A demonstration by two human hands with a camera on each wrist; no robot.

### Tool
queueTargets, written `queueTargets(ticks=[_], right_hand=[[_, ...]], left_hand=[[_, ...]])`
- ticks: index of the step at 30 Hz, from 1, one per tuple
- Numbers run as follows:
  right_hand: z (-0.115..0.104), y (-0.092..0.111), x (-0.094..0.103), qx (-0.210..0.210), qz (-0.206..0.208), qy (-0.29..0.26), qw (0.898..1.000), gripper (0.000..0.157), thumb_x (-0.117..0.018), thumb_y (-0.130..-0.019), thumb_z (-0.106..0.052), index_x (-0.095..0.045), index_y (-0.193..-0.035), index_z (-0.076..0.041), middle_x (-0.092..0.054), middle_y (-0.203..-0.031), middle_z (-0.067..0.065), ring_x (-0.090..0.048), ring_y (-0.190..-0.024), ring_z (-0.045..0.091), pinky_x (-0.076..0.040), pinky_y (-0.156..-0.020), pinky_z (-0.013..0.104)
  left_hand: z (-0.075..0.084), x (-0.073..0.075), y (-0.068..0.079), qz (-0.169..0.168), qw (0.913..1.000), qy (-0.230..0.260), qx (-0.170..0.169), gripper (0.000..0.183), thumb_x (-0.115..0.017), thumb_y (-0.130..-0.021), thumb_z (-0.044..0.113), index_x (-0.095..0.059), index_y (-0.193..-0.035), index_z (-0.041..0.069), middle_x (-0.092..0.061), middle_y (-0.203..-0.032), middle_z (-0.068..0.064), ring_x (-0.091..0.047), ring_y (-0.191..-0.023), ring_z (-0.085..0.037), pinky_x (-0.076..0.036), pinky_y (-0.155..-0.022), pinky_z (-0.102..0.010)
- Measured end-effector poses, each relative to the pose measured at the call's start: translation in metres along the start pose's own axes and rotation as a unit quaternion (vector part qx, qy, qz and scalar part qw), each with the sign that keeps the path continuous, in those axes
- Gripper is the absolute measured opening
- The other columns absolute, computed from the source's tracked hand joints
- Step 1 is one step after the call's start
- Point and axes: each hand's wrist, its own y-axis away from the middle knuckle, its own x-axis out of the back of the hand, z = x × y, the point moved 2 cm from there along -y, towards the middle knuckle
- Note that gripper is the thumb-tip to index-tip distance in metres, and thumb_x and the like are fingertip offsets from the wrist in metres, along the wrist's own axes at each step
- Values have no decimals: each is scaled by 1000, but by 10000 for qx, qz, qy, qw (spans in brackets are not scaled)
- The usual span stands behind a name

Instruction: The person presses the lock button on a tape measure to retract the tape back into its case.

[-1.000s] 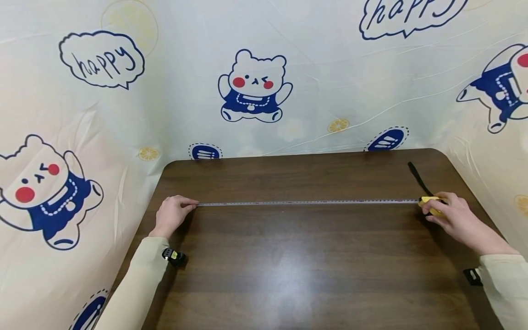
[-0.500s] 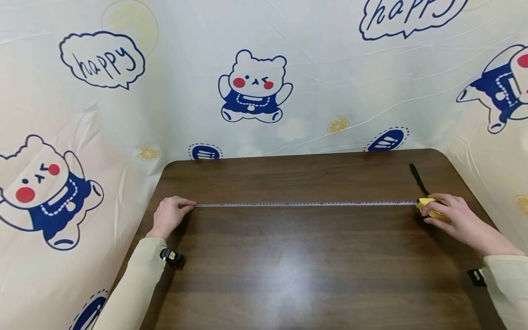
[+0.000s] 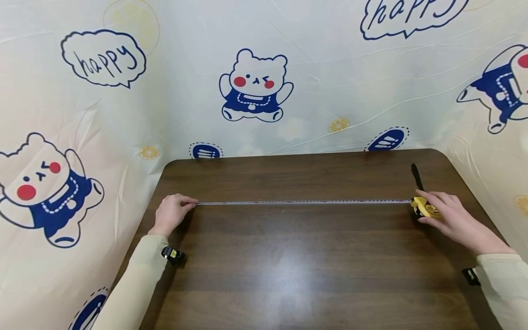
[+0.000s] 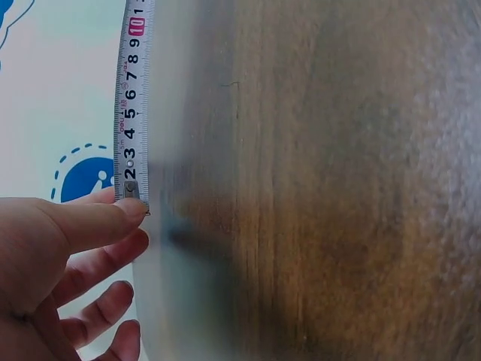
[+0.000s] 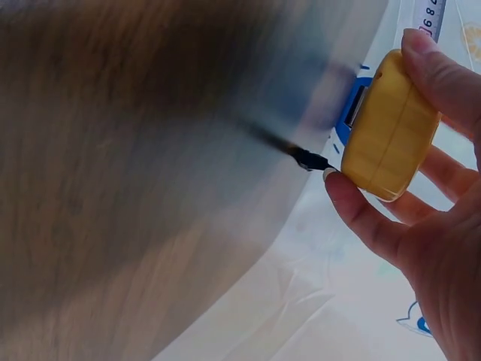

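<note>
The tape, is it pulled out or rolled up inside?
Pulled out: the tape runs straight from the left hand, which pinches its end, to the yellow case in the right hand.

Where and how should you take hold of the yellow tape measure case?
Probably by its two broad sides, coming from the right. In the head view, the tape leaves the left end of the case and stretches to the left hand, so that end is best left free. The case is compact with rounded edges, so thumb and fingers can span it, as the right hand does.
</note>
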Motion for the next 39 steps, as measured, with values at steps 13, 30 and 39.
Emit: queueTargets(ticks=[13, 30, 39], right_hand=[[-4, 0, -2, -75, 26, 80, 9999, 60, -84, -81, -25, -62, -125, 9, -58, -116, 28, -50, -101, 47, -38, -84, 56], [-13, -7, -3, -229, -170, 186, 9994, 68, -92, -67, -11, -63, -126, 7, -58, -117, 24, -51, -103, 44, -41, -83, 55], [-18, -11, -5, -297, -341, 243, 9987, 68, -93, -68, -10, -63, -127, 7, -59, -118, 24, -52, -103, 43, -44, -81, 55]], left_hand=[[8, -3, 3, 116, 9998, 93, -94, 14, -75, -97, 16, -84, -108, 14, -75, -116, -16, -66, -112, -41, -52, -82, -65], [25, -8, 5, 112, 9990, 250, -340, 15, -74, -97, 14, -83, -109, 13, -75, -112, -15, -67, -107, -38, -53, -84, -63], [29, -12, 5, 114, 9988, 325, -360, 15, -74, -98, 16, -83, -109, 13, -75, -112, -15, -67, -105, -37, -54, -82, -61]])
